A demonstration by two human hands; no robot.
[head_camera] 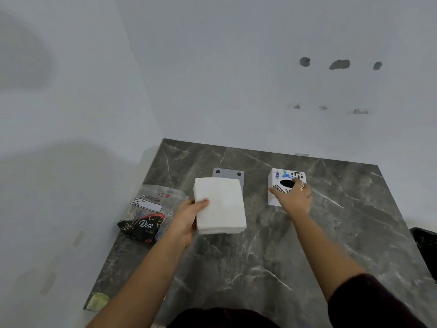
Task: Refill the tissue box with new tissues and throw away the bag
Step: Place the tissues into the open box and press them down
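Note:
A thick stack of white tissues [221, 204] is held at its left edge by my left hand [186, 217], thumb on top, just above the dark marble counter [248, 256]. A small white cube tissue box [282, 183] with a dark oval opening and printed logos stands to the right. My right hand [295, 197] grips the box from its front right, fingers over the top by the opening. The clear and black plastic tissue bag [147, 214], marked "Dove", lies crumpled on the counter left of my left hand.
A grey plate with two dark holes [228, 174] lies behind the tissue stack. White walls close the counter at the back and left. A black bag or bin [425, 245] shows at the right edge. A yellowish patch [98, 301] marks the counter's front left corner.

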